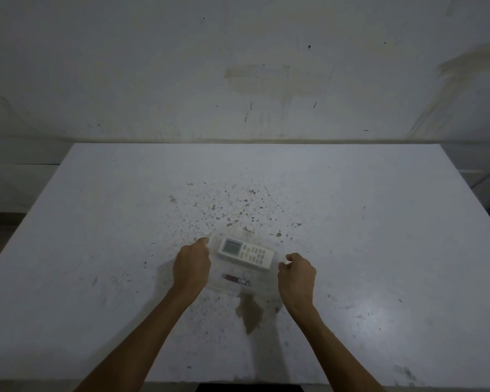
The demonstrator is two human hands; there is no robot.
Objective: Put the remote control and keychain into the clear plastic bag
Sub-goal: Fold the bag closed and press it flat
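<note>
Lying on a pale, speckled worktop, a clear plastic bag is occupying the space between two bare hands. Its film is nearly invisible against the surface, so its outline is showing only as faint creases and glints. A white remote control is resting within the bag's outline, set at a slight slant with its display end towards the left and its button end towards the right. Nearer the person, a small keychain, dark red with a metallic end, is lying crosswise, apart from the remote and also inside the bag's outline. Whether both items are sitting inside the film or merely on top of it cannot be told from this view.

The left hand is reaching to the bag's left edge, fingers curled and thumb extended towards the far left corner; its grip is appearing to pinch the film there, though the contact itself is too faint to confirm. The right hand is hovering at the bag's right edge with fingers curled loosely into a partly closed grip; whether it is holding any film cannot be told.

Marking the worktop just below the bag is a brown stain, with a scatter of dark specks beyond the remote. Standing behind the worktop is a scuffed, stained wall.
</note>
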